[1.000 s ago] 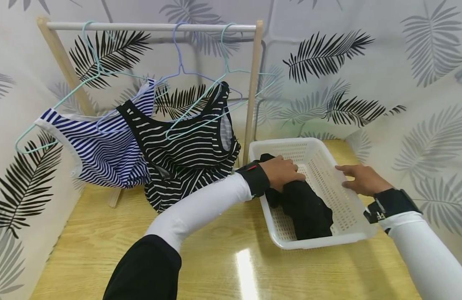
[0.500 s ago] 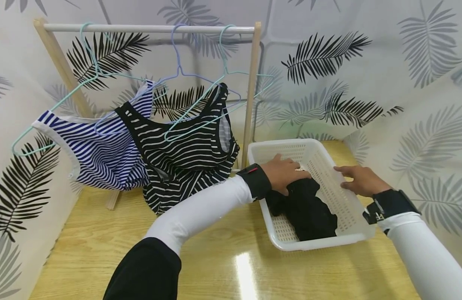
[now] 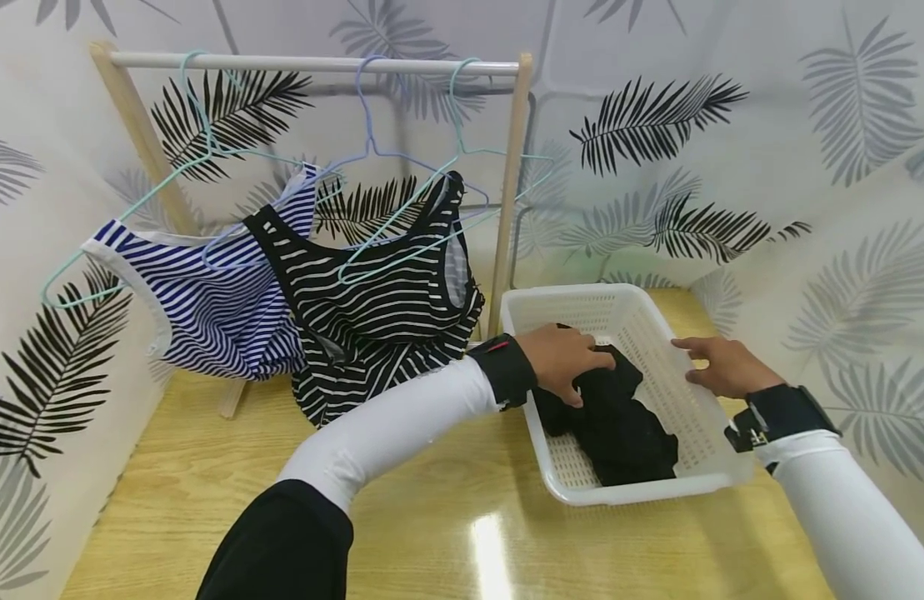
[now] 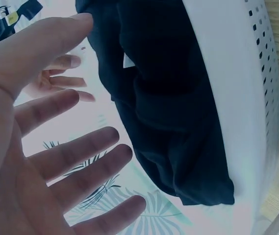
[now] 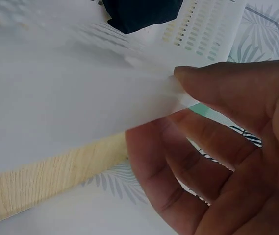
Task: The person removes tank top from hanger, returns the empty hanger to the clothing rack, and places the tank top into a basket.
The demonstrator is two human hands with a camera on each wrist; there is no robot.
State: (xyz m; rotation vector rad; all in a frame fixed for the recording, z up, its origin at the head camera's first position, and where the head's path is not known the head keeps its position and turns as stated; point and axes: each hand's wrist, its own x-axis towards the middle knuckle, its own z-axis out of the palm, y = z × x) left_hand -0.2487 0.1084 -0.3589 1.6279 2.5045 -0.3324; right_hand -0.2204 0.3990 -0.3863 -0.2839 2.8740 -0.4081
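Observation:
A white plastic basket (image 3: 634, 493) with slotted walls stands on the table, and a crumpled black garment (image 3: 622, 425) lies along its left side. My left hand (image 3: 562, 362) hovers over the garment's upper part. In the left wrist view the left hand (image 4: 12, 161) has its fingers spread and slightly bent, apart from the black cloth (image 4: 168, 107). At the basket's right side, my right hand (image 3: 731, 367) holds the rim. The right wrist view shows the right hand (image 5: 257, 171) pinching the basket wall (image 5: 80, 103), thumb inside and fingers outside.
On the left, a wooden rack (image 3: 510, 192) carries hangers. A blue-striped top (image 3: 222, 292) and a black-striped top (image 3: 372, 292) hang from it, beside a bare green hanger (image 3: 462, 150). A leaf-print cloth (image 3: 761, 150) backs the wooden table (image 3: 402, 517).
My left hand has come off the black garment, its fingers spreading. The garment has shifted slightly right within the basket. My right hand has stayed at the rim.

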